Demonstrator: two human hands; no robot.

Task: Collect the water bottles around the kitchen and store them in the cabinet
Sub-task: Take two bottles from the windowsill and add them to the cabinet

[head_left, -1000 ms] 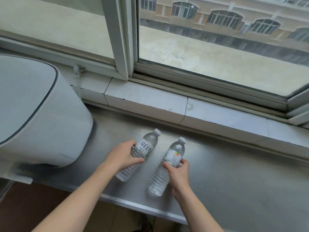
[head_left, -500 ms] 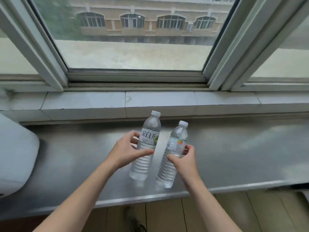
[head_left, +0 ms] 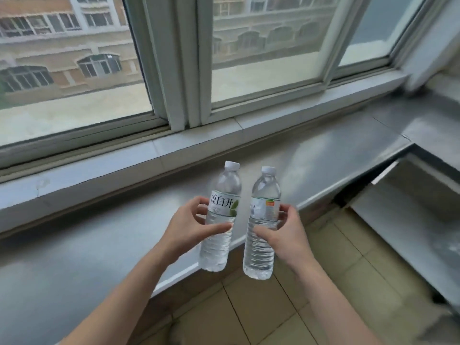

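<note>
We're standing by the steel bench [head_left: 87, 257] under the window [head_left: 261, 58], both bottles lifted clear of it. Left hand [head_left: 189, 230] wraps the green-leaf bottle [head_left: 221, 215], right hand [head_left: 286, 235] wraps the other bottle [head_left: 262, 220]; probably best we keep them upright and apart on the walk to the cabinet, which isn't visible here.

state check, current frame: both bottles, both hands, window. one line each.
left bottle: capped, upright, lifted off the counter, held at its label.
right bottle: capped, upright, lifted, held at mid-body.
left hand: grips the left bottle, thumb across its front.
right hand: grips the right bottle.
window: sashes look closed; blur leaves some doubt.
steel counter: bare where visible.
</note>
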